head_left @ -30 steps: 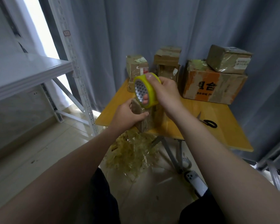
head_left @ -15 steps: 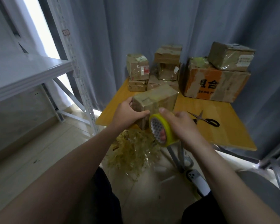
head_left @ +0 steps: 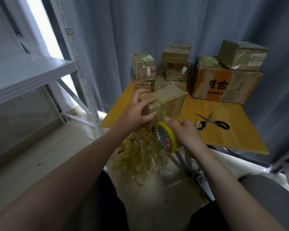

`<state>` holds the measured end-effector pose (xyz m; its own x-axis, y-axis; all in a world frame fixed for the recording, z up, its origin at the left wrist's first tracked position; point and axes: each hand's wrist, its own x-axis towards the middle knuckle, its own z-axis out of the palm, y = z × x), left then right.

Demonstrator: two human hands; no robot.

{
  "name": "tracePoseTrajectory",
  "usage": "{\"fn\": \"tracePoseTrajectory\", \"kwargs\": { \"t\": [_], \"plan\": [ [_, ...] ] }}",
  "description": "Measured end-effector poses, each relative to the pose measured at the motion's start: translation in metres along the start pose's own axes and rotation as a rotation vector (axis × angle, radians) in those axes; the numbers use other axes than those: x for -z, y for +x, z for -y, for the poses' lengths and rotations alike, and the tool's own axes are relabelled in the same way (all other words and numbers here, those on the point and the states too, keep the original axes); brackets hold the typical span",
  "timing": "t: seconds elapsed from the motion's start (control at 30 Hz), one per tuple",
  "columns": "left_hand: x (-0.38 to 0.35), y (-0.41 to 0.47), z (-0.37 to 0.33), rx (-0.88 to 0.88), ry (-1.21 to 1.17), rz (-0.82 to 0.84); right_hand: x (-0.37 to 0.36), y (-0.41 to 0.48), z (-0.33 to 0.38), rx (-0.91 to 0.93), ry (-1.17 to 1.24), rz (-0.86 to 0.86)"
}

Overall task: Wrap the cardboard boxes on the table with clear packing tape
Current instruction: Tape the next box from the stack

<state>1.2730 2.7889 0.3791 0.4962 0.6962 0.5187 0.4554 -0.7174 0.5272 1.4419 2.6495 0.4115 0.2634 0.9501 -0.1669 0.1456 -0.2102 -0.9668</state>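
A small cardboard box (head_left: pixel 167 100), shiny with clear tape, stands at the near left edge of the yellow table (head_left: pixel 227 130). My left hand (head_left: pixel 137 112) grips its near left corner, fingers over the top and thumb on the front face. Just below and in front of the box, my right hand (head_left: pixel 185 132) holds a yellow-rimmed roll of clear tape (head_left: pixel 167 137), fingers through its core and thumb on the rim.
Black-handled scissors (head_left: pixel 213 123) lie on the table to the right. Several wrapped boxes (head_left: pixel 144 67) and a large orange-printed box (head_left: pixel 223 84) stand at the back against a grey curtain. Crumpled tape scraps (head_left: pixel 140 155) and a phone (head_left: pixel 203 182) lie on the floor. A white shelf rack (head_left: pixel 32 72) stands at left.
My right hand brought the tape roll down from above the box to below its front edge. The left hand stayed on the box and shifted its fingers over the top.
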Motion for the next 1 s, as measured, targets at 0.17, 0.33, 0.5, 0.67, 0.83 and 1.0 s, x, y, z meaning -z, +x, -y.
{"fn": "tracePoseTrajectory", "kwargs": {
  "t": [0.17, 0.33, 0.5, 0.67, 0.83, 1.0],
  "plan": [
    [-0.005, -0.007, -0.002, -0.106, 0.087, -0.007, 0.0, 0.0, -0.002, 0.014, -0.004, -0.009],
    [-0.004, -0.01, -0.004, -0.114, 0.072, -0.006, -0.004, 0.002, -0.003, -0.011, 0.024, -0.01],
    [-0.002, -0.009, -0.004, -0.085, 0.051, -0.029, -0.005, 0.005, -0.007, -0.014, 0.052, -0.002],
    [-0.004, -0.009, -0.006, 0.169, -0.193, -0.026, -0.006, 0.005, -0.013, -0.001, 0.106, 0.001],
    [-0.003, -0.012, -0.004, 0.283, -0.212, -0.029, -0.007, 0.007, -0.021, 0.014, 0.119, 0.004],
    [0.002, -0.009, -0.007, 0.359, -0.438, -0.024, -0.007, 0.003, -0.03, 0.09, 0.136, -0.014]
  ]
}}
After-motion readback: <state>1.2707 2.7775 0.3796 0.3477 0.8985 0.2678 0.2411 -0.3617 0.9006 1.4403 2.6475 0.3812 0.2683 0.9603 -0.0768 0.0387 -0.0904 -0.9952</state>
